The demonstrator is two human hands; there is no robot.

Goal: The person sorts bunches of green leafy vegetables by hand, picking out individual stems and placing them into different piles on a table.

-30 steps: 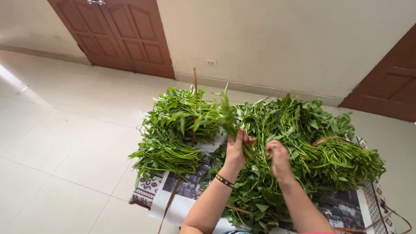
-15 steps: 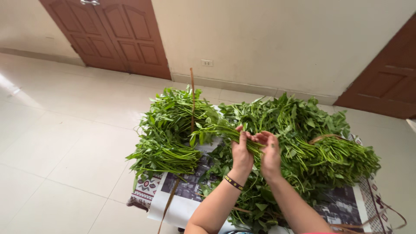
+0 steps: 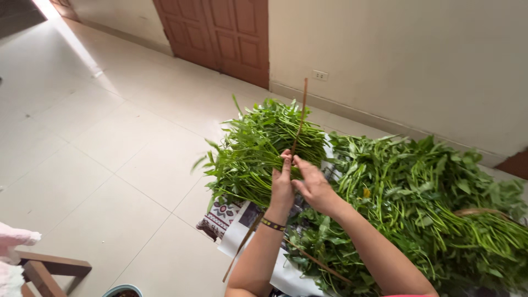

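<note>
My left hand [image 3: 282, 184] and my right hand [image 3: 313, 184] meet over a pile of leafy green stalks [image 3: 256, 148] lying on the left side of a patterned mat [image 3: 220, 215]. Both hands touch the stalks at the pile's near end, fingertips pressed together. A thin brown strip [image 3: 300, 118] rises from between my hands and leans upward; its lower end runs down past my left wrist, which wears a dark bracelet [image 3: 273, 224]. A larger heap of loose green stalks [image 3: 434, 198] lies to the right of my arms.
Newspaper sheets [image 3: 242, 231] cover part of the mat on a pale tiled floor [image 3: 99, 165]. A brown wooden door [image 3: 220, 33] stands in the far wall. A wooden chair frame [image 3: 47, 269] and a round container rim [image 3: 122, 290] sit at lower left.
My hands have moved left from the large heap to the left pile and come together there. The view has swung left.
</note>
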